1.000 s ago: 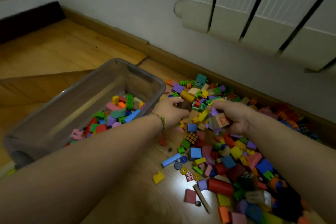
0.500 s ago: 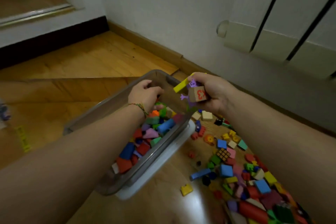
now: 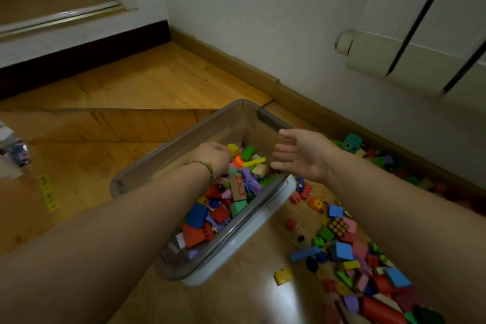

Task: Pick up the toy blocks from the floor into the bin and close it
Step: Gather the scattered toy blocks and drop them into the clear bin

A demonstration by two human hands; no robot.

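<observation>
A clear grey bin (image 3: 184, 139) stands on the wooden floor on top of its white lid (image 3: 252, 252), and holds many coloured toy blocks. My left hand (image 3: 213, 158) hangs over the blocks inside with its knuckles up, so its fingers are hidden. Over the bin's right rim, my right hand (image 3: 302, 158) is spread open and holds nothing. Below it lie a wooden block marked 2x3 (image 3: 238, 187), a yellow stick (image 3: 253, 162) and purple pieces (image 3: 249, 179). A large pile of blocks (image 3: 342, 250) covers the floor to the right of the bin.
A radiator (image 3: 420, 60) hangs on the wall at upper right, above a wooden skirting board (image 3: 289, 92). A raised step (image 3: 79, 42) runs along the back left. A plastic bottle (image 3: 13, 147) lies at the left edge, with a yellow strip (image 3: 48, 193) on the floor nearby.
Both hands moved left from the floor pile to the bin. My right hand opened and its handful, with the wooden block and yellow stick, dropped into the bin.
</observation>
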